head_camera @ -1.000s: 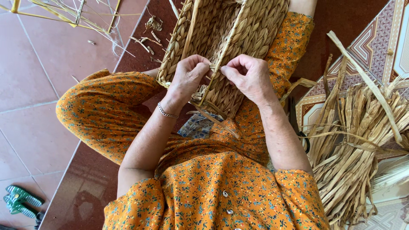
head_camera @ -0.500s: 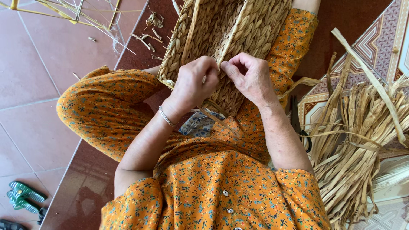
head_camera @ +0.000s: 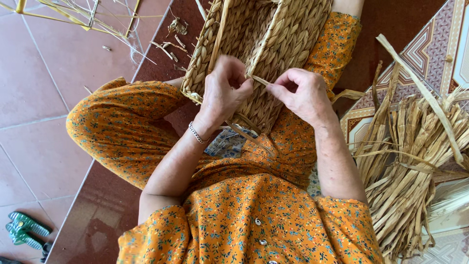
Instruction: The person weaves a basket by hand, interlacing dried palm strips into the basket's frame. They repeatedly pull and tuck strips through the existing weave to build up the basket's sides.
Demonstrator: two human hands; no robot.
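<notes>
Shifted leftward, left hand point(head_camera: 222, 95) and right hand point(head_camera: 300, 93) pinch a level fibre strand point(head_camera: 259, 80).

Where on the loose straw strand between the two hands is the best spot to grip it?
Probably at its free end beside the right hand, pinched from the right. The strand is flat and thin, and its other end sits by the left hand against the woven basket, leaving little room there.

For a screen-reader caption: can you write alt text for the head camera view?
Seen from above, a seated person's left hand and right hand pinch a dry straw strand at the wall of a woven basket on their lap. A pile of dried straw lies on the floor beside them.
</notes>
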